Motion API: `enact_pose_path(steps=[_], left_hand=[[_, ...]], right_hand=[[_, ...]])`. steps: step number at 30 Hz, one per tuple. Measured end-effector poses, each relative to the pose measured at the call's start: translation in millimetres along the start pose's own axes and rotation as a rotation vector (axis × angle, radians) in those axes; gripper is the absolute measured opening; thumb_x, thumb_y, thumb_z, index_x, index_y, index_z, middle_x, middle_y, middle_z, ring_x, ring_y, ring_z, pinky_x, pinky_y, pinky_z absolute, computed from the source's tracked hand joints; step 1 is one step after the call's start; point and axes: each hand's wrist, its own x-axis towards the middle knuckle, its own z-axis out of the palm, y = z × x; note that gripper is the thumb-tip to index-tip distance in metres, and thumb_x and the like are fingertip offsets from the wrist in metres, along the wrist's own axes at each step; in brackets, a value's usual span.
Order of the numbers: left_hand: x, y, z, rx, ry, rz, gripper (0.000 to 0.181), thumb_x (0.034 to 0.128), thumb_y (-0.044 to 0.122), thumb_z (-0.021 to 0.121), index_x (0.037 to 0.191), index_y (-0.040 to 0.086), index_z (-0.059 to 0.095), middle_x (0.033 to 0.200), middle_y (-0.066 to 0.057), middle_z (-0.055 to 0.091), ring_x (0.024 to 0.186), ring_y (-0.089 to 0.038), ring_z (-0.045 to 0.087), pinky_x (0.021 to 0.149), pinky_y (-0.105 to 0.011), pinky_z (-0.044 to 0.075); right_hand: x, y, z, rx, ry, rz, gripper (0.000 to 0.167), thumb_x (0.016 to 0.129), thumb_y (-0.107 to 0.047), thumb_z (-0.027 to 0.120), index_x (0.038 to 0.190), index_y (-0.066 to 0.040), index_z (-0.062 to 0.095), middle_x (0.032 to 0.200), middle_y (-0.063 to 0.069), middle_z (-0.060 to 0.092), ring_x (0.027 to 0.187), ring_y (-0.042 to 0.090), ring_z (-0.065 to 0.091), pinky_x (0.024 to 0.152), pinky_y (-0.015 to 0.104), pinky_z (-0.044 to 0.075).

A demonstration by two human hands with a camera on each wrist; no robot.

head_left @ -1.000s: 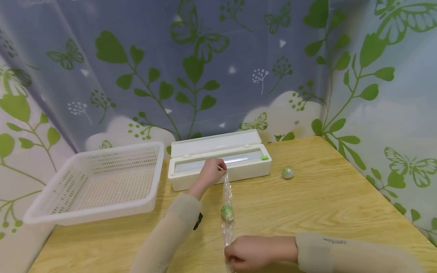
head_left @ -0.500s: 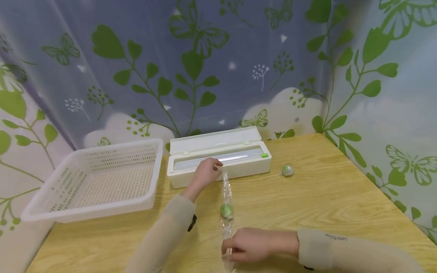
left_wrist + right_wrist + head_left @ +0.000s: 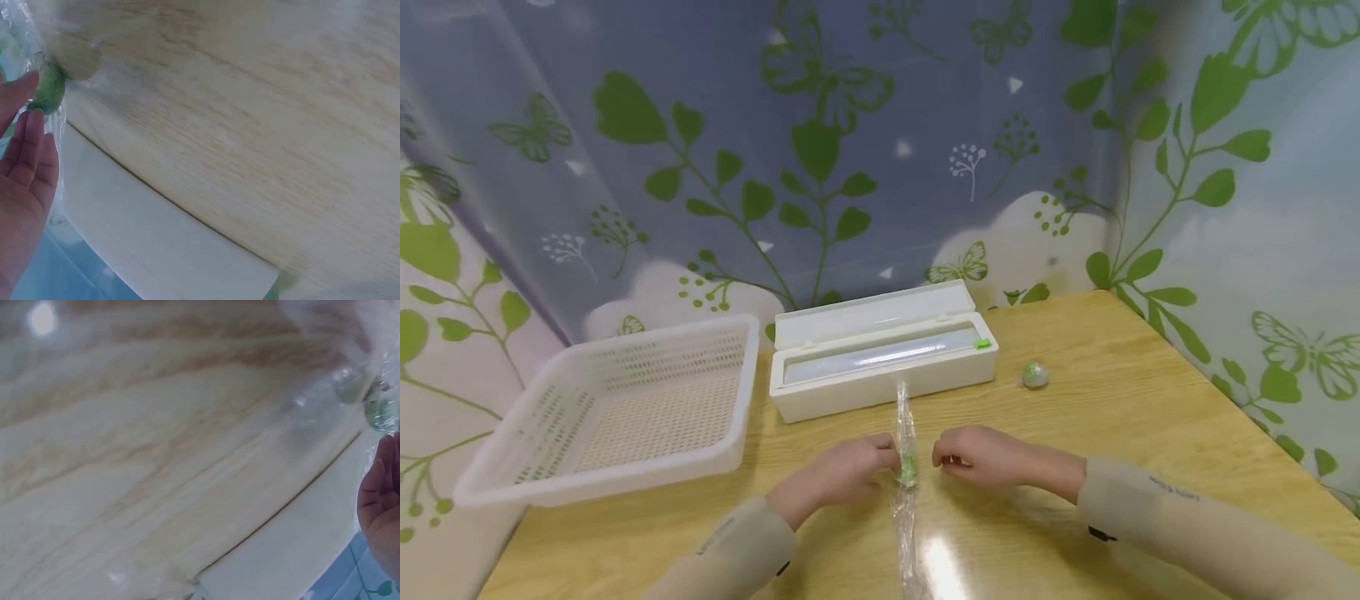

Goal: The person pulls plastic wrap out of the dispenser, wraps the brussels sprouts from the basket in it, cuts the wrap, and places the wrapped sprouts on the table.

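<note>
A small round green item point(image 3: 908, 469) lies inside a long, twisted strip of clear cling film point(image 3: 904, 521) on the wooden table. To its left is my left hand point(image 3: 848, 471), its thumb and fingertips at the item's side; in the left wrist view, a gap shows between thumb and fingers beside the green item point(image 3: 49, 89). My right hand point(image 3: 981, 455) hovers just right of the film, apart from it, fingers loosely bent. Only part of the right hand point(image 3: 382, 500) shows at the edge of the right wrist view. Behind stands a white cling film dispenser point(image 3: 883, 392), lid raised.
A second wrapped green ball point(image 3: 1034, 375) sits right of the dispenser. At the left stands a white perforated plastic basket point(image 3: 741, 417). A patterned curtain point(image 3: 715, 125) hangs behind the wooden table point(image 3: 1120, 400).
Both hands have let go of the film's twisted ends. The left hand has come nearer and the right hand has moved away from me, so both now flank the green item.
</note>
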Motion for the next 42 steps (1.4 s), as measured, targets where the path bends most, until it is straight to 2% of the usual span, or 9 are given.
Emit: enact_pose_path(steps=[6, 11, 13, 17, 22, 27, 30, 36, 42], left_hand=[[3.4, 0.4, 7.8, 0.016, 0.021, -0.021, 0.028, 0.0679, 0.008, 0.073, 0.091, 0.01, 0.059, 0.099, 0.002, 0.05, 0.084, -0.008, 0.052, 0.073, -0.013, 0.042], [4.6, 0.5, 9.4, 0.103, 0.04, -0.031, 0.033, 0.0711, 0.018, 0.073, 0.097, 0.009, 0.055, 0.099, 0.001, 0.048, 0.082, -0.008, 0.052, 0.071, -0.015, 0.043], [5.8, 0.2, 10.4, 0.121, 0.037, -0.059, 0.035, 0.0728, 0.021, 0.072, 0.102, 0.009, 0.056, 0.099, 0.001, 0.048, 0.081, -0.007, 0.051, 0.071, -0.015, 0.044], [10.3, -2.1, 11.5, 0.109, 0.043, -0.098, 0.03, 0.0773, 0.024, 0.068, 0.101, 0.009, 0.057, 0.095, 0.002, 0.048, 0.076, -0.006, 0.05, 0.068, -0.014, 0.044], [14.8, -6.0, 13.5, 0.006, 0.085, -0.124, 0.018, 0.0818, 0.019, 0.063, 0.093, 0.007, 0.058, 0.091, 0.001, 0.051, 0.078, -0.009, 0.054, 0.069, -0.015, 0.044], [16.6, -8.9, 15.0, -0.202, 0.137, -0.211, 0.011, 0.0821, 0.014, 0.062, 0.089, 0.006, 0.06, 0.088, 0.001, 0.054, 0.082, -0.013, 0.056, 0.071, -0.019, 0.046], [17.1, -8.9, 17.1, -0.295, 0.183, -0.236, 0.007, 0.0813, 0.011, 0.063, 0.085, 0.007, 0.059, 0.086, 0.001, 0.055, 0.078, -0.013, 0.057, 0.068, -0.02, 0.046], [19.6, -7.5, 20.7, -0.343, 0.225, -0.268, 0.005, 0.0801, 0.01, 0.064, 0.08, 0.007, 0.06, 0.083, 0.001, 0.055, 0.071, -0.012, 0.057, 0.063, -0.018, 0.045], [21.4, -7.8, 18.8, -0.418, 0.24, -0.335, 0.004, 0.0816, 0.008, 0.061, 0.08, 0.005, 0.059, 0.083, -0.003, 0.056, 0.068, -0.012, 0.056, 0.057, -0.02, 0.045]], right_hand=[[6.7, 8.1, 3.8, -0.047, -0.021, -0.033, 0.012, 0.077, 0.001, 0.059, 0.087, -0.006, 0.061, 0.082, 0.0, 0.056, 0.075, 0.008, 0.054, 0.066, 0.015, 0.044], [12.5, 8.5, 7.6, -0.091, -0.04, -0.061, 0.019, 0.073, 0.004, 0.06, 0.089, -0.006, 0.061, 0.086, 0.0, 0.057, 0.078, 0.009, 0.055, 0.069, 0.014, 0.044], [14.7, 8.8, 9.6, -0.106, -0.035, -0.078, 0.022, 0.072, 0.004, 0.06, 0.09, -0.007, 0.061, 0.088, 0.0, 0.057, 0.079, 0.009, 0.055, 0.07, 0.014, 0.043], [17.6, 10.3, 13.1, -0.115, -0.02, -0.084, 0.025, 0.07, 0.004, 0.061, 0.092, -0.008, 0.061, 0.089, 0.0, 0.057, 0.08, 0.009, 0.056, 0.071, 0.014, 0.043], [19.1, 12.6, 15.1, -0.082, -0.011, -0.049, 0.027, 0.069, 0.004, 0.062, 0.093, -0.007, 0.058, 0.089, 0.0, 0.057, 0.08, 0.01, 0.056, 0.071, 0.016, 0.044], [24.9, 13.3, 15.5, -0.039, 0.012, 0.016, 0.021, 0.072, -0.003, 0.065, 0.089, -0.009, 0.055, 0.085, -0.002, 0.055, 0.077, 0.008, 0.052, 0.068, 0.018, 0.044], [29.9, 11.9, 17.3, -0.052, 0.028, 0.041, 0.02, 0.073, -0.013, 0.069, 0.085, -0.013, 0.053, 0.082, -0.006, 0.051, 0.074, 0.005, 0.049, 0.066, 0.018, 0.043], [35.4, 10.3, 21.4, -0.1, 0.046, 0.002, 0.025, 0.071, -0.018, 0.071, 0.089, -0.014, 0.055, 0.083, -0.008, 0.051, 0.074, 0.004, 0.049, 0.066, 0.017, 0.043], [39.1, 13.6, 22.1, -0.041, 0.09, 0.032, 0.019, 0.072, -0.014, 0.07, 0.08, -0.015, 0.053, 0.076, -0.008, 0.048, 0.067, 0.004, 0.044, 0.059, 0.017, 0.04]])
